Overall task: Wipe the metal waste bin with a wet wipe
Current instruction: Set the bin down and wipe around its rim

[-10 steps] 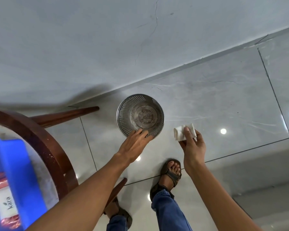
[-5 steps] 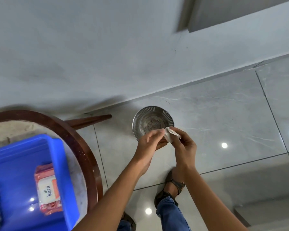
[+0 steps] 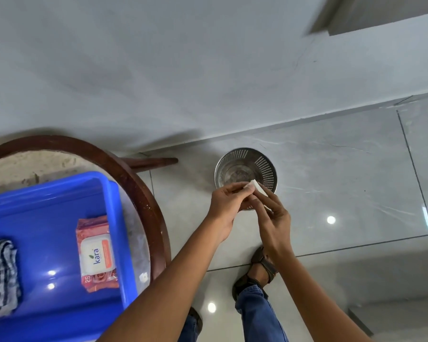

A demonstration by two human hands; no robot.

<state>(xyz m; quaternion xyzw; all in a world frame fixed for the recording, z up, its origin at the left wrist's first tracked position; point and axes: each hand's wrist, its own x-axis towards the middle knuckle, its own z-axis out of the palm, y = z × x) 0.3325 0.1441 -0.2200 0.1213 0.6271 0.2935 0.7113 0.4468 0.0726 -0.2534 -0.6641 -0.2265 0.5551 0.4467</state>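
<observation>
The round perforated metal waste bin (image 3: 247, 166) stands upright on the tiled floor near the wall, seen from above. Well above it, both of my hands meet and hide the bin's near rim. A small folded white wet wipe (image 3: 257, 189) sits between them. My left hand (image 3: 226, 203) pinches its left end with the fingertips. My right hand (image 3: 273, 213) holds the rest of the wipe from the right.
A round wooden table (image 3: 143, 193) stands at the left, one leg reaching toward the bin. On it a blue plastic tub (image 3: 59, 193) holds a pink wet-wipe pack (image 3: 97, 255) and a checked cloth (image 3: 0, 275). My sandalled feet (image 3: 260, 272) are below on the glossy floor.
My left hand left the bin's rim and came to the wipe held by my right hand. The view rose and shifted left, showing more of the table and tub.
</observation>
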